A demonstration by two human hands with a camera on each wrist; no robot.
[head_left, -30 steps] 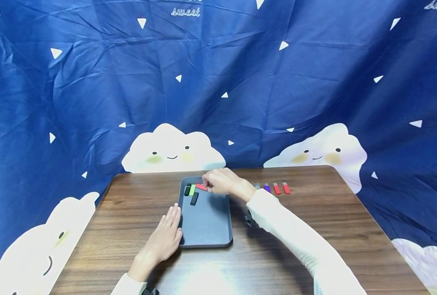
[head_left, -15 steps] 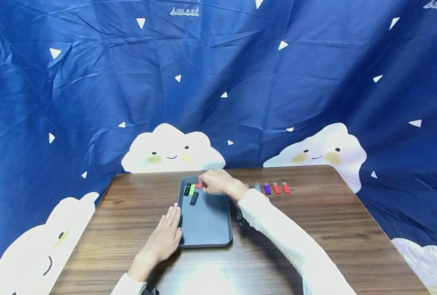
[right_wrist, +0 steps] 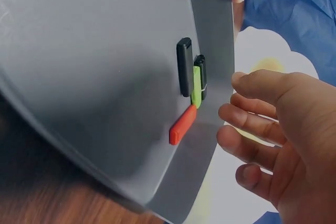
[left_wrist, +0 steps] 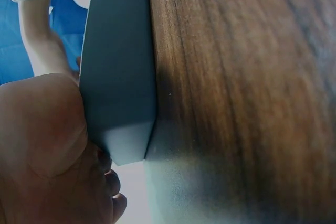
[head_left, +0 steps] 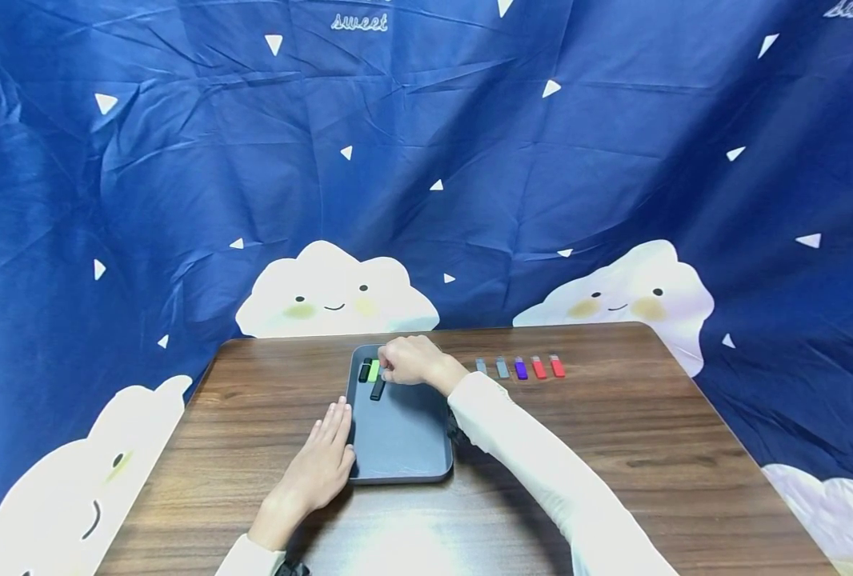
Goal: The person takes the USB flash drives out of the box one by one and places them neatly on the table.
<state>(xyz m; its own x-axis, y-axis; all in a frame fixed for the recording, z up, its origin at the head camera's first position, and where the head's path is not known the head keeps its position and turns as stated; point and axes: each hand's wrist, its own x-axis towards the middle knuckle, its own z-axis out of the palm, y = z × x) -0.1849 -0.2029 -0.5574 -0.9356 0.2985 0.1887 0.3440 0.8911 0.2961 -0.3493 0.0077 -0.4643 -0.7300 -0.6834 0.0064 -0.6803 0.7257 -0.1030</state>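
Note:
A dark grey tray (head_left: 405,448) lies on the wooden table (head_left: 578,432). At its far left end lie a black stick (head_left: 365,370), a green stick (head_left: 374,370) and another black stick (head_left: 378,390). My right hand (head_left: 401,362) hovers over that corner and hides the red stick in the head view. In the right wrist view the red stick (right_wrist: 182,125) lies on the tray floor (right_wrist: 94,51) beside the green stick (right_wrist: 196,86). The fingers (right_wrist: 247,121) are loosely bent, apart from it, and hold nothing. My left hand (head_left: 323,460) lies flat with straight fingers against the tray's left wall (left_wrist: 121,66).
A row of small sticks lies on the table right of the tray: two grey (head_left: 480,366) (head_left: 502,367), one purple (head_left: 520,368), two red (head_left: 538,367) (head_left: 556,366). A blue cloud-print cloth (head_left: 426,160) hangs behind the table.
My right hand moved left across the tray's far end with the red stick and has let it go beside the green one. The left hand has stayed put.

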